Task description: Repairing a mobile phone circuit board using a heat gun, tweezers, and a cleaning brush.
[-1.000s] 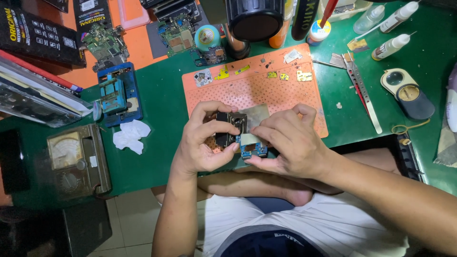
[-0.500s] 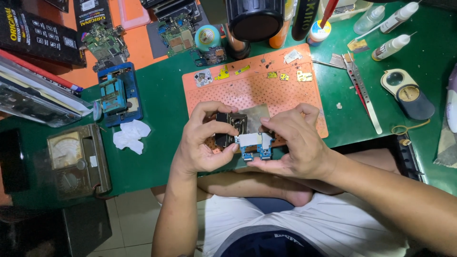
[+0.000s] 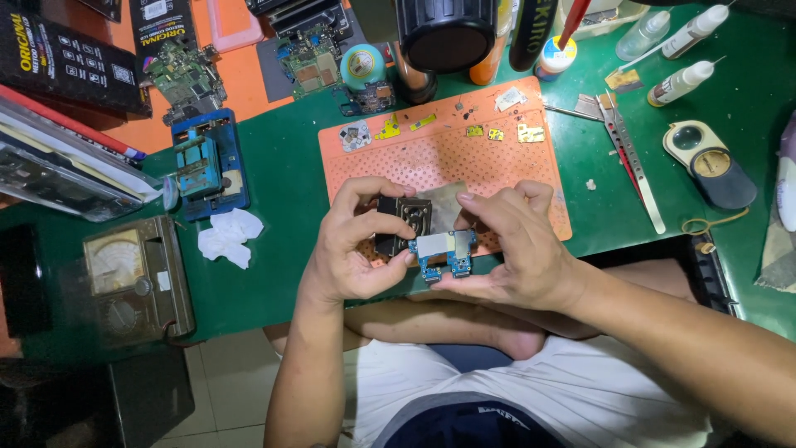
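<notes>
Over the near edge of an orange work mat (image 3: 497, 162), my left hand (image 3: 352, 253) grips a small black module (image 3: 402, 224). My right hand (image 3: 518, 245) pinches a small blue circuit board (image 3: 444, 253) with a white patch on it. The board sits just below the black module, between both hands, and my left thumb touches its left end. Whether board and module are joined is hidden by my fingers.
Small yellow and silver parts (image 3: 497, 131) lie along the mat's far edge. Tweezers (image 3: 634, 166) and dropper bottles (image 3: 680, 83) are at right, a blue holder (image 3: 203, 162), white tissue (image 3: 228, 236) and a meter (image 3: 133, 278) at left. Circuit boards (image 3: 311, 62) lie further back.
The blue circuit board has come out from under my right hand and now shows clearly below the black module. Both hands stayed in place over the mat's near edge.
</notes>
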